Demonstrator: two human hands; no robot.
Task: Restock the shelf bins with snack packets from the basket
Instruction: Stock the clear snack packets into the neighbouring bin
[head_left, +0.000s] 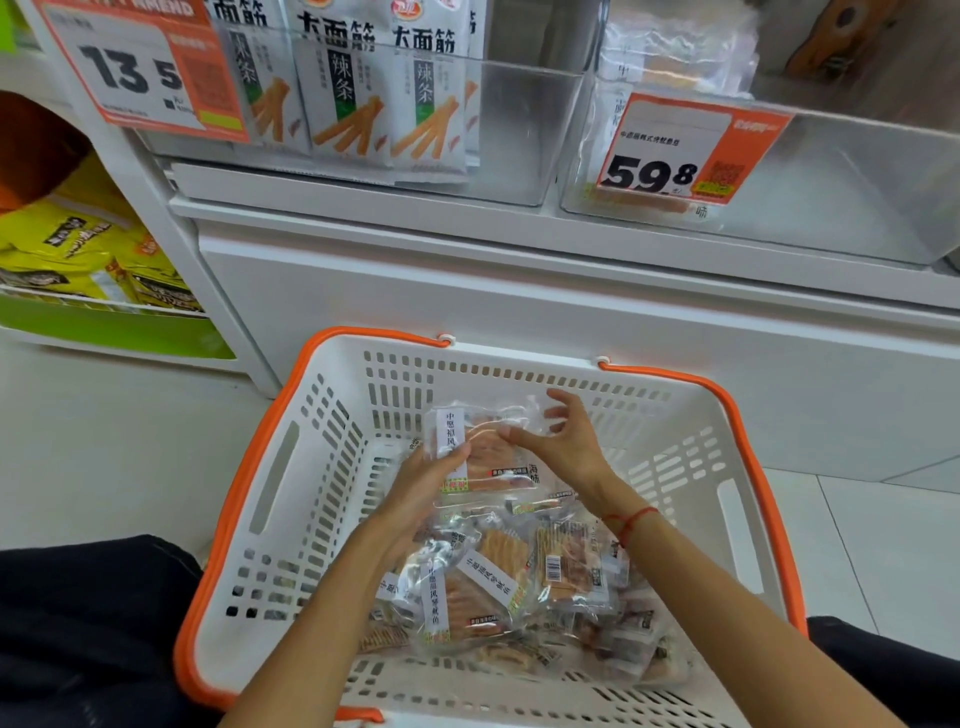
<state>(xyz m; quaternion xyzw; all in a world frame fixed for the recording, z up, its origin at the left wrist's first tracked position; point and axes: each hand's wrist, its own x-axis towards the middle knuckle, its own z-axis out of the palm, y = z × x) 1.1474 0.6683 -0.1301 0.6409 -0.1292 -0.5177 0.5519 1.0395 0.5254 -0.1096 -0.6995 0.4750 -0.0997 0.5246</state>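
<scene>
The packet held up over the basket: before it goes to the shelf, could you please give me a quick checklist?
1. Left hand holds the packet: ok.
2. Right hand holds it too: not ok, its spread fingers only touch it.
3. Only one packet lifted: cannot tell.
4. Room in the bin tagged 59.8: ok.
5. More packets left in the basket: ok.

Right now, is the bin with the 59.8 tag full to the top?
No, the bin behind the 59.8 tag shows mostly bare clear wall, with only a few packets at its back left.
</scene>
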